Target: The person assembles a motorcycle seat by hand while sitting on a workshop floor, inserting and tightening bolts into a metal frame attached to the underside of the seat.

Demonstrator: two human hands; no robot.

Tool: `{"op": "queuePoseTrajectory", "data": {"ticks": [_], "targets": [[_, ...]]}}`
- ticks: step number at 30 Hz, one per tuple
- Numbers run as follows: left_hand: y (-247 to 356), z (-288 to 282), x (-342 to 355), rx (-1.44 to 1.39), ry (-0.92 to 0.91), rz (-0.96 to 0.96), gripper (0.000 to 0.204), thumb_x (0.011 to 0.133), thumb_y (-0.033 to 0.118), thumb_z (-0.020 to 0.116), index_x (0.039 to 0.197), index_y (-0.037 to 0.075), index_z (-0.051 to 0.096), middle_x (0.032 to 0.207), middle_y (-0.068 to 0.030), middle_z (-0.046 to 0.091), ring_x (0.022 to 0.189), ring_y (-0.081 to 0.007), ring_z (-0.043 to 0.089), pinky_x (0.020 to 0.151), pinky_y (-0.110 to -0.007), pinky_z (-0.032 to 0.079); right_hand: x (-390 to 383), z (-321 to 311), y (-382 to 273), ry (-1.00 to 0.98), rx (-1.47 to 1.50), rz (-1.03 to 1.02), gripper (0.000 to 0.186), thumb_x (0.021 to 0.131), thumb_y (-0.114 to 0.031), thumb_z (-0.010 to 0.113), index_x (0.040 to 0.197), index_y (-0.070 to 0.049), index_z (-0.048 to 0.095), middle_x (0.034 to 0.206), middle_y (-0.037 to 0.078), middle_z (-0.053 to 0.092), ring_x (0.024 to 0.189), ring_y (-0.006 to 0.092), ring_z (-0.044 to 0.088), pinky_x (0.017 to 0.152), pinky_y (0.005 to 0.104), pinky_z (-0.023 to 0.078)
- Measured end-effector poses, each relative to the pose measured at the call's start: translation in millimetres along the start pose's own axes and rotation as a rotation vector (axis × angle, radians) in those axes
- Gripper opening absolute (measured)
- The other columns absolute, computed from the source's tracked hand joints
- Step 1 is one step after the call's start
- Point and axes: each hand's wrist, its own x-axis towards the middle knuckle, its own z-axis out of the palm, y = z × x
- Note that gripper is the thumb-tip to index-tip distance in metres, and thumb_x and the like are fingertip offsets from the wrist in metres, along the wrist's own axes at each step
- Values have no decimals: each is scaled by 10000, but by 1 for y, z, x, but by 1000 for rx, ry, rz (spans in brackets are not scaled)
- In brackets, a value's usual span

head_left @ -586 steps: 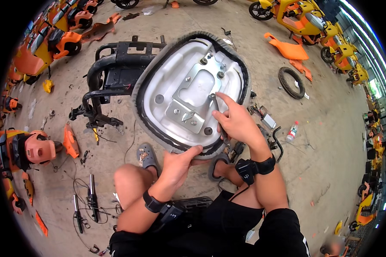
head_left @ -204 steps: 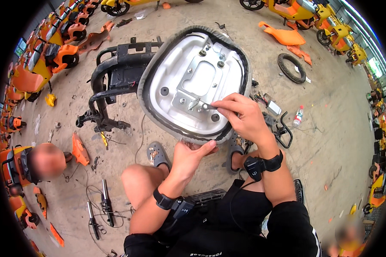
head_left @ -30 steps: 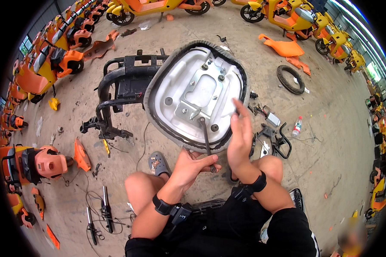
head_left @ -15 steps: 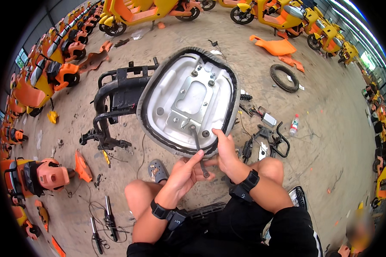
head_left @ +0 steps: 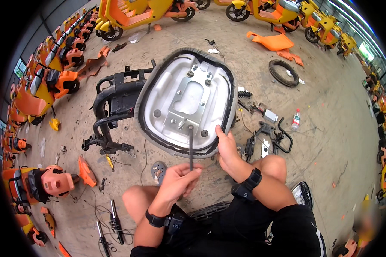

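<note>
Centrally in frame, the left grip [head_left: 179, 180] is clamping a wrench [head_left: 191, 147]; the right grip [head_left: 228, 150] is clasping an upturned seat [head_left: 188, 97].

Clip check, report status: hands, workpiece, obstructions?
Left hand gripping wrench, head at metal plate. Right hand at seat's edge. Seat underside up. Nothing visibly blocking wrench; black frame toward left.

Small white mark is showing [head_left: 173, 223] on black device [head_left: 174, 227] strapped at left wrist [head_left: 158, 208]. Second small white mark is showing [head_left: 245, 195] on black device at right wrist [head_left: 241, 174]. Red-and-white label [head_left: 295, 120] is wrapping clear bottle [head_left: 295, 127] on floor [head_left: 326, 158]; print is appearing too small for reading. No words or numbers are coming through legibly.
</note>
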Motion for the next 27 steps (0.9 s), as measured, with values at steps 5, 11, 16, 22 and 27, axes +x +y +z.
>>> {"op": "queuePoseTrajectory", "data": {"ticks": [5,11,16,22,27], "targets": [[13,-4,-17,50,347,259,295,884,60,689,1123,-14,533,553,-7,531,374,-61,420,327,-217,283,-3,2,-6,-8,-2,14,446,1032,-227,483,1409,-9,385,1374,105,520,1230,207,505,1040,353,384],[16,-16,-9,103,656,684,185,917,66,647,1047,-48,581,605,-63,581,446,-102,505,381,-223,381,-2,1,3,30,-20,-46,460,1020,-237,501,1390,24,421,1358,123,533,1235,205,495,1020,328,377],[35,-28,10,154,736,779,260,942,166,646,1041,-74,640,633,-64,587,484,-111,530,426,-227,411,-5,16,-9,42,5,-11,472,1018,-232,487,1404,26,405,1367,132,525,1233,208,498,1020,332,376],[42,-43,13,133,626,726,186,934,171,653,931,-4,591,579,-24,506,434,-92,449,380,-225,359,3,20,2,61,2,-37,475,1015,-234,491,1412,11,402,1349,135,533,1234,220,500,1015,333,378],[40,-41,8,38,452,639,169,959,161,616,934,-4,595,615,-41,535,478,-103,500,396,-238,388,-1,16,-5,31,0,-16,473,1015,-232,490,1410,13,402,1346,131,535,1229,216,502,1016,333,377]]}}
